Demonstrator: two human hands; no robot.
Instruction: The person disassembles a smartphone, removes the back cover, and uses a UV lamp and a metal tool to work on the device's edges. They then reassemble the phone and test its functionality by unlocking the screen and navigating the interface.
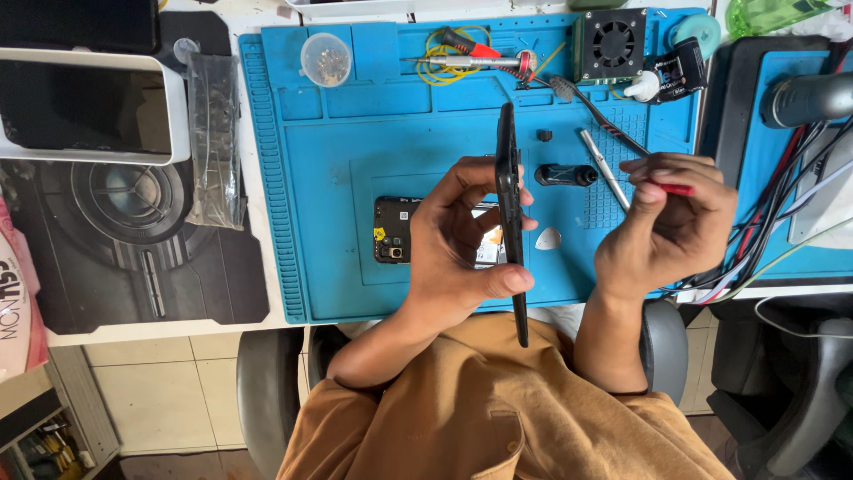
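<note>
While the left hand (462, 244) gripped the phone (509, 213) edge-on at mid-frame, the right hand (666, 222) pinched a red tool (677, 189) just right of it.

As far as could be judged, the teardown was partway: an opened black part (395, 229) with camera holes already lay flat on the blue mat (355, 142) behind the left hand, a white pick (548, 238) lay beside it, and the slim dark phone was not yet set down. It stood upright on its long edge, thin and black, thumb on the near side and fingers behind. The right grip was closed on the red tool's tip, apart from the phone. A screwdriver (604, 169) and brush (591, 111) lay at upper right.
</note>
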